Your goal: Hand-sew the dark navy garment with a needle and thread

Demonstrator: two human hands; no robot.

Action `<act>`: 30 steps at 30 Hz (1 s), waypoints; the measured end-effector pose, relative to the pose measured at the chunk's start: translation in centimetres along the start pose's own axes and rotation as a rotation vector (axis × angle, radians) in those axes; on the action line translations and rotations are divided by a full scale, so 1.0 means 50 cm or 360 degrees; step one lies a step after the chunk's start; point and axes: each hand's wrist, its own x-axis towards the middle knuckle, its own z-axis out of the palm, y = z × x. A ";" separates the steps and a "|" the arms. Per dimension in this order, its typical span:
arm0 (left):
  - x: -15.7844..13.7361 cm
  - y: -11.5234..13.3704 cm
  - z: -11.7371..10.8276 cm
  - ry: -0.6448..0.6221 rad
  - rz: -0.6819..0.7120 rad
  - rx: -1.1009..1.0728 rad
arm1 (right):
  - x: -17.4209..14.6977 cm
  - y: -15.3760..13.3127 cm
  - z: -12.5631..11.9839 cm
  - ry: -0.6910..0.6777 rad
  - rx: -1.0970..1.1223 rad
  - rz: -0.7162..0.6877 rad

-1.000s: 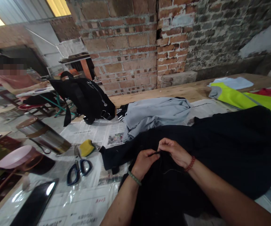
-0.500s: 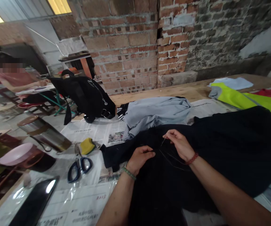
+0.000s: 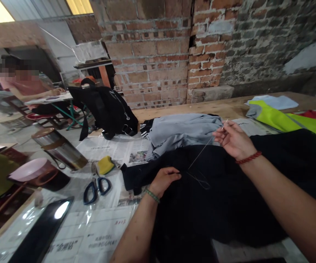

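Observation:
Dark navy cloth (image 3: pixel 215 208) lies spread over the table in front of me. My left hand (image 3: pixel 165 180) pinches a bit of it between thumb and fingers. Above the cloth, to the right, my right hand (image 3: pixel 233 137) is closed on a sewing needle (image 3: pixel 226 124) whose tip shows over the fingers. A thin thread (image 3: pixel 201 151) runs taut from that hand down to the cloth beside my left hand. Where it meets the cloth, a loose loop of thread lies on the fabric.
Blue-handled scissors (image 3: pixel 96 188), a yellow sponge (image 3: pixel 105 165), a steel flask (image 3: pixel 60 149), a pink-lidded pot (image 3: pixel 51 175) and a phone (image 3: pixel 42 230) stand or lie left. Behind are a black backpack (image 3: pixel 105 113), grey clothing (image 3: pixel 185 128) and a yellow vest (image 3: pixel 278 118). A person (image 3: pixel 29 86) sits far left.
My right hand has moved up and to the right with the needle, drawing the thread out straight. My left hand stays on the cloth. The view has shifted slightly.

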 end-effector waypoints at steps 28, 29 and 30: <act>-0.004 -0.001 0.002 -0.0005 -0.0039 0.0018 | 0.118 -0.102 -0.066 0.0514 -0.0217 -0.0938; -0.004 -0.002 0.002 -0.0020 -0.0038 0.0006 | 0.121 -0.102 -0.067 0.0523 -0.0234 -0.0973; -0.004 -0.002 0.002 -0.0035 -0.0037 -0.0010 | 0.125 -0.104 -0.069 0.0537 -0.0253 -0.0999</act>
